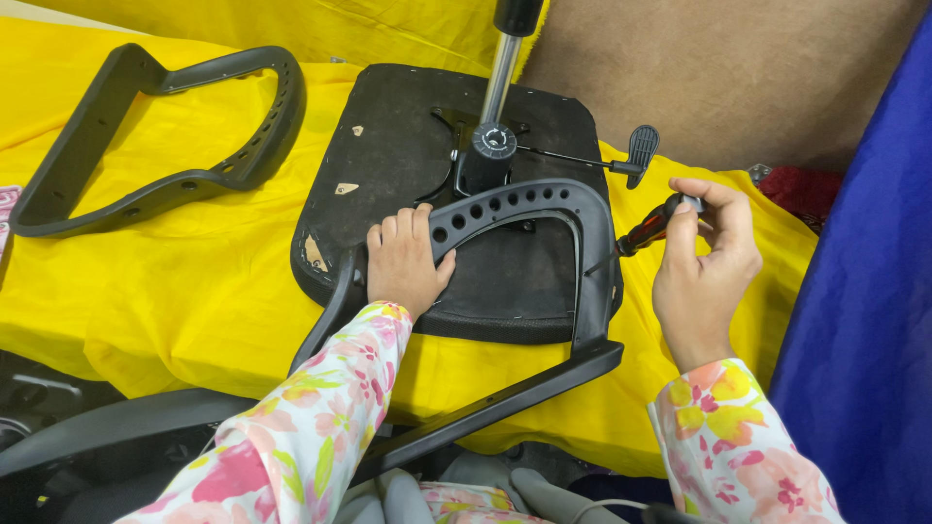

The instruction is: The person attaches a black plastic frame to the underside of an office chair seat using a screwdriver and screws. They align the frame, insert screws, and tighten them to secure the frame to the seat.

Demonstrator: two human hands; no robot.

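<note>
Your left hand (406, 267) lay flat, fingers loose, pressing a black armrest frame (544, 209) onto the upturned seat base (388, 146) on the yellow-covered table (146, 281). Your right hand (701, 272) pinched a screwdriver (649, 229) at the frame's side. The frame looked stiff and light, best steadied by its curved bar. The screwdriver's tip was hard to see.

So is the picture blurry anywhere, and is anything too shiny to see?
In the head view, the hands, left and right, look sharp, and so does the screwdriver. The light is soft and even, with faint shadows under the armrest. Only the metal pole shows a bright shine. The edges bend a little.
</note>
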